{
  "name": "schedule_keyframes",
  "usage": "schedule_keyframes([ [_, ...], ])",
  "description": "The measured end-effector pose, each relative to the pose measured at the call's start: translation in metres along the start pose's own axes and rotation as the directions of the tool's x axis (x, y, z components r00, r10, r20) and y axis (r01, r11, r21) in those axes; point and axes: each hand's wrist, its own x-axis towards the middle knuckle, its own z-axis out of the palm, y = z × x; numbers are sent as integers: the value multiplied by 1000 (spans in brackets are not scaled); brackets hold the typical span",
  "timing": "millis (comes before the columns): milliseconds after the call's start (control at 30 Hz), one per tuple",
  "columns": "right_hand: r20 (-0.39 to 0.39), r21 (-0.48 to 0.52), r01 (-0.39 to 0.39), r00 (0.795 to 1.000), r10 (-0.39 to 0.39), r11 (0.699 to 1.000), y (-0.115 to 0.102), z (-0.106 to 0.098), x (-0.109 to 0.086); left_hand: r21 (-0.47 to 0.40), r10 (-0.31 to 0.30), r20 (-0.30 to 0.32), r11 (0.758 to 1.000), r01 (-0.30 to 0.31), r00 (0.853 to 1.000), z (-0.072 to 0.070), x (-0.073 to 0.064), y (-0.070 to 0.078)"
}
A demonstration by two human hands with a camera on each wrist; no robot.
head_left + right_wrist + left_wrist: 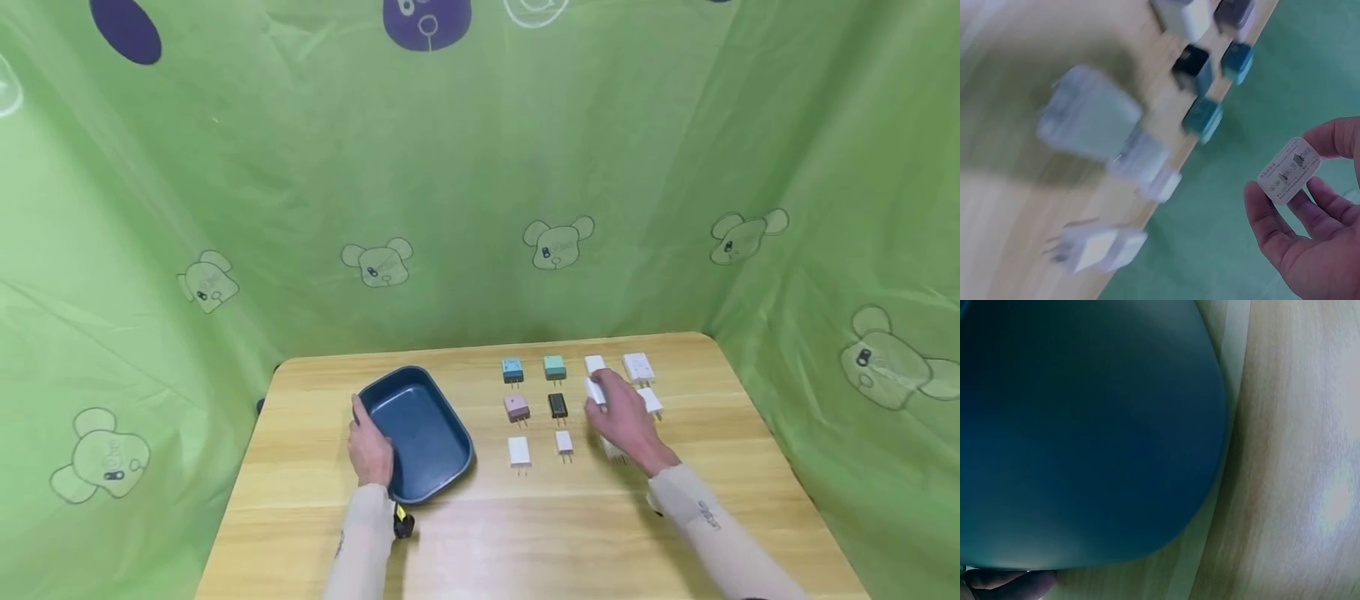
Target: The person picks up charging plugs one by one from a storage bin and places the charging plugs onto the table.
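Note:
My left hand (370,446) grips the left rim of a dark blue plastic basin (420,433), thumb on the rim. The basin's outer wall (1097,437) fills much of the left wrist view, with only a bit of fingers at its lower left. My right hand (626,421) pinches a white charger plug (1290,170) between thumb and fingers; its prongs face the right wrist camera. In the head view this hand is among the white chargers on the right, partly covering one white charger (611,450) below it.
Several chargers stand in rows on the wooden table (510,533): a blue one (512,370), a green one (554,367), a pink one (516,407), a black one (557,406), and white ones (519,451). Green cloth (465,167) with bear drawings surrounds the table's back and sides.

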Motion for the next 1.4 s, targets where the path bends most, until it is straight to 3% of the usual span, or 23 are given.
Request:
schedule_keyframes([
  [400,-88,-88,-71,994,63,994,50,-24,-27,-5,-8,10,1000,8,1000,-1,-2,-1],
  [767,-117,-125,-123,987,108,985,79,-21,-55,-31,-11,13,999,11,1000,0,-2,-1],
  [1167,-36,-108,-215,977,212,971,92,-13,-72,-16,-1,4,1000,1,1000,0,0,0],
  [1400,-24,-110,-230,973,228,967,96,-8,-77,-11,-13,8,1000,13,1000,1,0,-1],
])
